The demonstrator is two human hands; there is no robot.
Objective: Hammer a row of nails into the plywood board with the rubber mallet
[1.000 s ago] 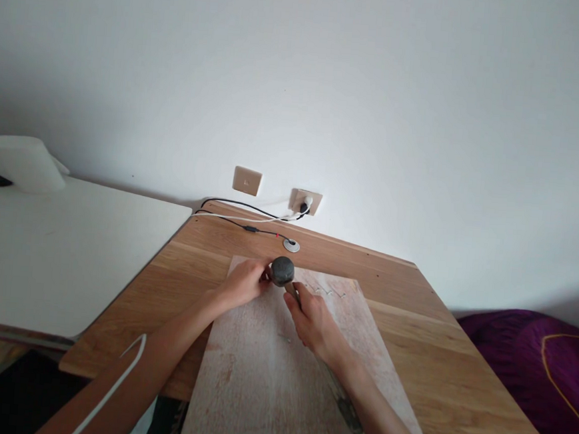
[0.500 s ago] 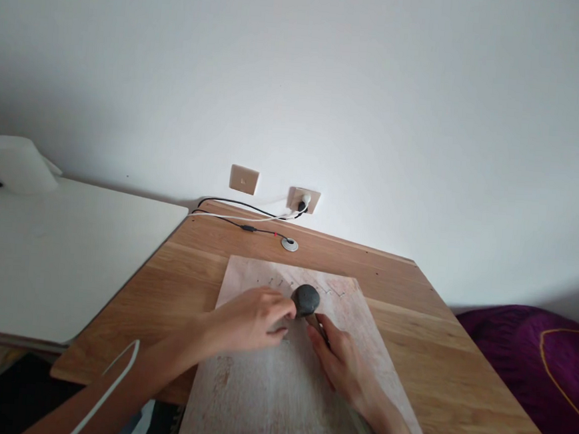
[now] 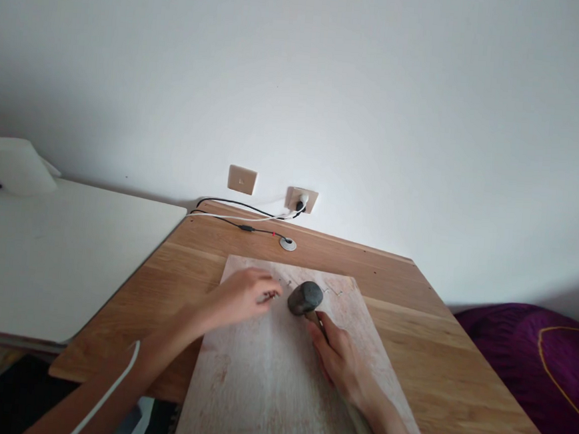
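A pale, worn wooden board (image 3: 277,376) lies on the oak table (image 3: 433,362). My right hand (image 3: 341,358) grips the handle of a hammer with a dark rounded head (image 3: 306,298), which rests low over the board near its far edge. My left hand (image 3: 243,293) is closed in a pinch on a small nail (image 3: 269,298), just left of the hammer head. A row of small nails (image 3: 336,291) stands along the board's far edge.
A white tabletop (image 3: 56,252) adjoins on the left. Black and white cables (image 3: 239,216) run from a wall socket (image 3: 301,198) across the table's back edge to a round metal grommet (image 3: 287,243). A purple cushion (image 3: 533,370) lies at right.
My left hand has drawn back to the left from the hammer head, pinching a nail. The hammer came down and nearer from the board's far edge, then stayed almost still.
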